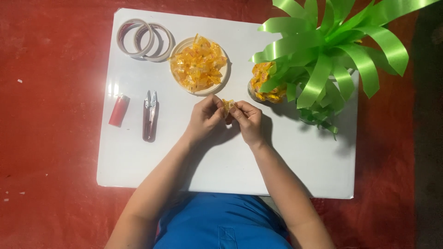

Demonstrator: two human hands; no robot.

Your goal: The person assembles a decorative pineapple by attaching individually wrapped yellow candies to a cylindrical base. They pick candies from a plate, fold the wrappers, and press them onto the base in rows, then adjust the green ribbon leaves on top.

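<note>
A round plate point(223, 79) holds a heap of yellow wrapped candies point(197, 64). The left hand point(206, 119) and right hand point(248, 121) pinch one candy point(227, 106) between their fingertips. It seems to stand roughly upright, though fingers hide most of it.

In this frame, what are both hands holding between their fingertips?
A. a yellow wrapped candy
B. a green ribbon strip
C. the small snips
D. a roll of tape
A: the left hand and right hand pinch a yellow wrapped candy between them, while the tape rolls and snips lie untouched on the white board.
</note>
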